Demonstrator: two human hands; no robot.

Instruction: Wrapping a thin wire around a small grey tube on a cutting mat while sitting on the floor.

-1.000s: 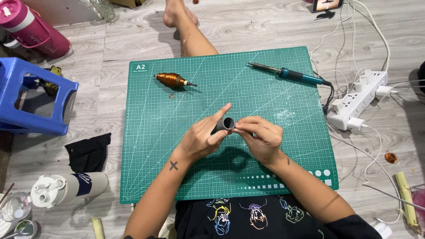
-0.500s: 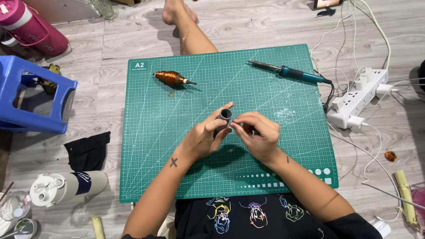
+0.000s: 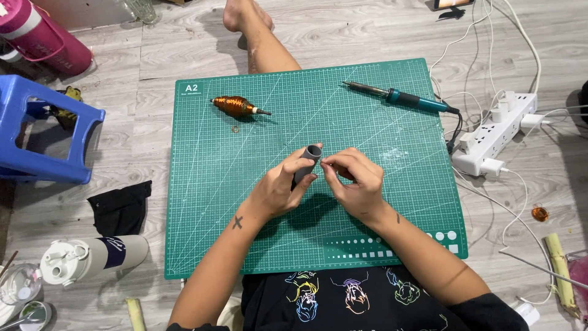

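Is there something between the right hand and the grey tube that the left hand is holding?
Nothing visible stands between them. The left hand holds the grey tube above the green cutting mat, and the fingertips of the right hand are right beside the tube's open end.

Even, bright light is cast from above; a soft shadow is thrown just below the left hand and right hand. Everything is rendered sharp, with slight bending seen toward the edges.

A small white printed label is seen at the green cutting mat's far left corner; a dark band label is wrapped round the white bottle.
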